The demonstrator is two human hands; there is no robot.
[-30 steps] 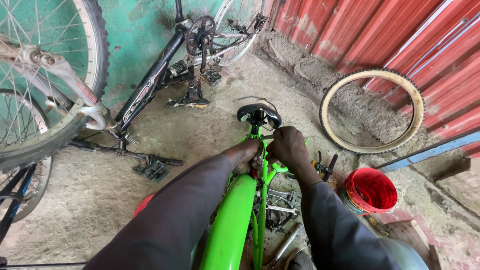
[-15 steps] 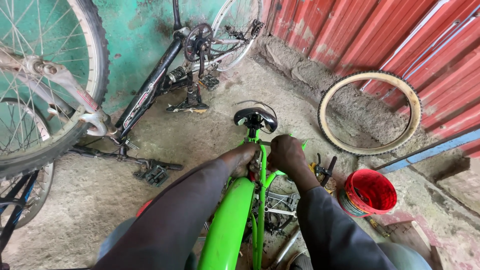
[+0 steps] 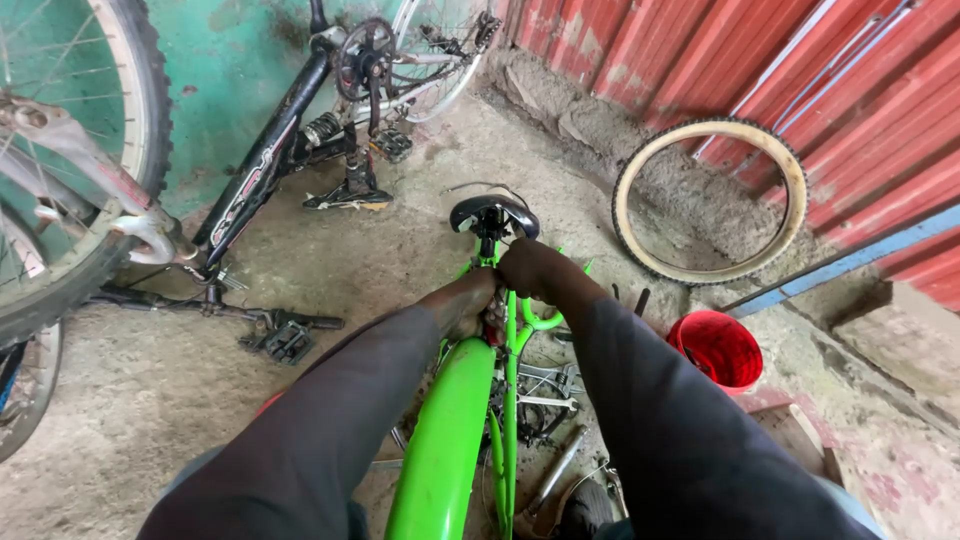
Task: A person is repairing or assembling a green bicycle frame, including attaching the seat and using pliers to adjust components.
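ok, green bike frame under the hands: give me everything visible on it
The green bike frame is bright, glossy, apparently painted metal: a fat main tube plus thinner tubes running away from the camera to a black saddle resting by the concrete floor. The left hand and right hand grip it near the seat junction. Lower parts are hidden.

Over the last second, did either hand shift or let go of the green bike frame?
No visible letting go. Both hands, left and right, stay pressed together on the green frame just below the black saddle. Only the camera view drifted slightly. The loose tyre and red bucket lie as before.
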